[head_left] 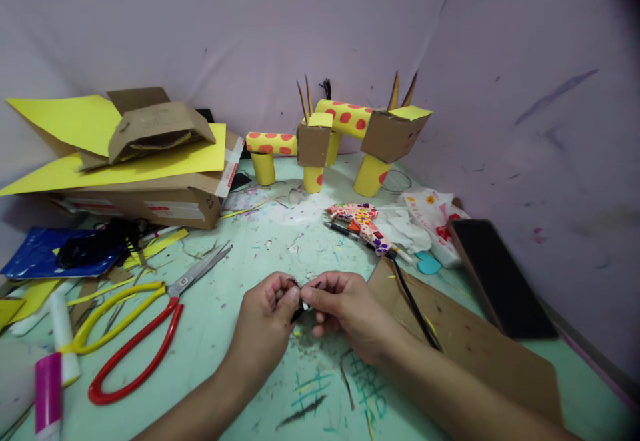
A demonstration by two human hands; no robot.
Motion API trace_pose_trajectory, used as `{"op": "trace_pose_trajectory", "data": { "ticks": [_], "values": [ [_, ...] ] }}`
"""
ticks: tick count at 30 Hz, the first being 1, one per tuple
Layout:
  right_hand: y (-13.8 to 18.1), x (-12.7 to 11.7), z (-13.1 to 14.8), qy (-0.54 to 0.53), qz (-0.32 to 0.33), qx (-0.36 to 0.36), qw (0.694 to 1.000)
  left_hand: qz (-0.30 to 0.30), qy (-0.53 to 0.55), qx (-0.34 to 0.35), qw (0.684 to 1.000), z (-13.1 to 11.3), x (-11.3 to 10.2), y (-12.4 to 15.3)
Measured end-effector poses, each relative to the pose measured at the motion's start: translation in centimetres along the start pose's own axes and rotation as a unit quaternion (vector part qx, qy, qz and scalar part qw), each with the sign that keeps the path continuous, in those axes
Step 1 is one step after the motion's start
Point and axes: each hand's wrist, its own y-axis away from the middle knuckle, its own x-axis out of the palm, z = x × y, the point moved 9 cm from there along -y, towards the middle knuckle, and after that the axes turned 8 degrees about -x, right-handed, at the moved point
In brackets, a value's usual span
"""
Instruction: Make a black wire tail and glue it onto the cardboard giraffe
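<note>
The left hand (267, 317) and right hand (353, 304) meet, fingertips pinching a small dark piece (298, 312) directly between them, its long axis unclear, well in from the tabletop's (210, 334) right edge.

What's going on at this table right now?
A person's left hand and right hand meet over the table, fingertips pinching a small dark piece that they partly hide. Scissors lie to the left, and a phone lies to the right. Two spotted yellow figures with cardboard heads stand at the back, untouched.
</note>
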Motion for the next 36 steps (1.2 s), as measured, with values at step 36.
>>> {"op": "trace_pose_trajectory", "data": {
  "ticks": [36],
  "values": [
    [-0.4,-0.8,1.3,0.132,0.027,0.011,0.991,0.010,0.007,-0.018,1.000,0.6,0.1,-0.1]
  ]
}}
